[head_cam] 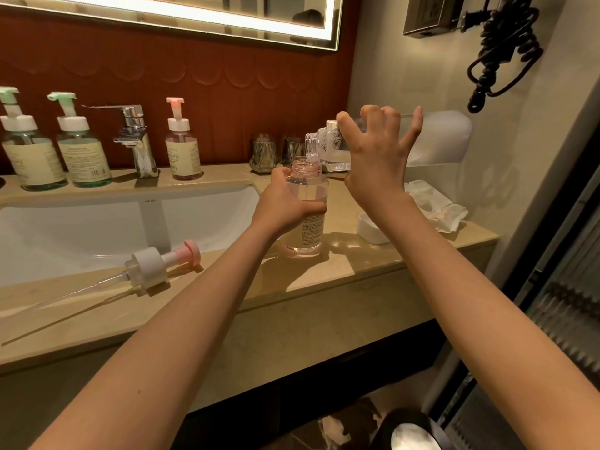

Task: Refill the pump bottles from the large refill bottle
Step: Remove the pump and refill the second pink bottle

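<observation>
- Liquid, as far as the glare lets me tell, runs in a thin clear stream from the large translucent plastic refill bottle [438,138] into the small clear round pump bottle with a pale label [306,228]. The small bottle stands open on the beige polished stone counter [324,274], beside the right-hand edge of the white basin [97,228].
- The right hand [376,151] grips the refill bottle near its shoulder with fingers spread and curled over it. The bottle is tipped almost level, its neck just above the threaded mouth below.
- The left hand [285,206] wraps the small bottle's upper body and steadies it.
- To pour well, I'd keep the spout centred over the narrow mouth and change the tilt slowly. I'd stop short of the threads so the pump tube has room.
- Both bottles are smooth, glossy plastic and probably slippery once wet.
- The removed white-collared pump head with a pink nozzle and long clear tube [152,264] lies along the counter's front edge.
</observation>
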